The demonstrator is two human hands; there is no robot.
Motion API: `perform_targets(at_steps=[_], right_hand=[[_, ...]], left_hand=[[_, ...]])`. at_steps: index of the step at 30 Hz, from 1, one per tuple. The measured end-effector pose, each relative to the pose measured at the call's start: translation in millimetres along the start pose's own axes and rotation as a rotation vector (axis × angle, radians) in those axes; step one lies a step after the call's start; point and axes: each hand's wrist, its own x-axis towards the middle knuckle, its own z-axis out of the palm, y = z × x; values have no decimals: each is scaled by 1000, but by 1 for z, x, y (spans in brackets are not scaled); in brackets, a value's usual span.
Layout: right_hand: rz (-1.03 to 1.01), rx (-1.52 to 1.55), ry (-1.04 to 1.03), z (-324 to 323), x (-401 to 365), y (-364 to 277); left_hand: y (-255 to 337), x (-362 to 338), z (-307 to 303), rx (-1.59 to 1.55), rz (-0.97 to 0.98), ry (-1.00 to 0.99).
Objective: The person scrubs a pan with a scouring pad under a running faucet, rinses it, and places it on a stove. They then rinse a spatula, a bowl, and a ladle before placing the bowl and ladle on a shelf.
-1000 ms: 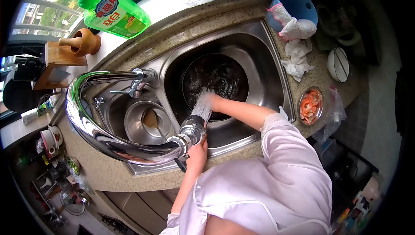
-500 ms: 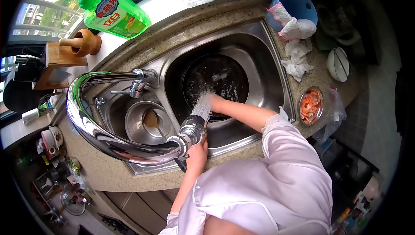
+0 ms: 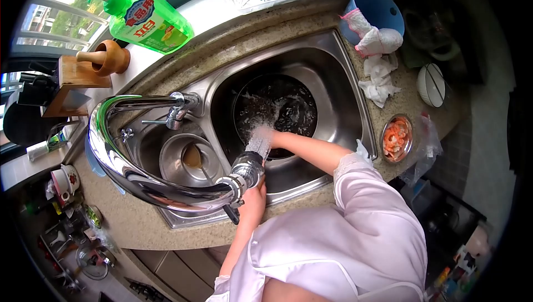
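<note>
Water pours from the chrome faucet (image 3: pixel 247 170) into a round black pan (image 3: pixel 288 102) in the large sink basin. My right hand (image 3: pixel 268 137) is in the stream at the pan's near edge; splashing blurs its fingers, and I cannot make out anything held. Close behind the faucet's nozzle is my left hand (image 3: pixel 253 205). The nozzle covers most of its fingers, so whether it grips the nozzle or a handle beneath is hidden. Water with white foam moves across the pan's dark bottom.
A metal bowl (image 3: pixel 173 160) with a ladle in it sits in the small basin (image 3: pixel 145 145). Shrimp in a dish (image 3: pixel 411 145), crumpled tissues (image 3: pixel 378 82), a white bowl (image 3: pixel 426 82) and a blue bin (image 3: pixel 371 5) stand to the right. Green soap bottle (image 3: pixel 158 21) at the window.
More water and foam swirl in the pan now. My right hand has moved slightly down in the view, still in the stream; my left hand stays by the nozzle.
</note>
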Motion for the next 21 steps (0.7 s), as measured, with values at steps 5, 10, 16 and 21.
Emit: perform_targets(at_steps=[5, 10, 16, 21], right_hand=[[318, -806, -648, -118, -76, -22], [230, -1053, 156, -145, -14, 21], [143, -343, 165, -56, 13, -12], [150, -465, -372, -70, -59, -10]], left_hand=[[-6, -7, 8, 39, -6, 18], [-4, -13, 7, 6, -107, -45], [-3, -10, 5, -28, -107, -62], [-4, -8, 5, -15, -69, -32]])
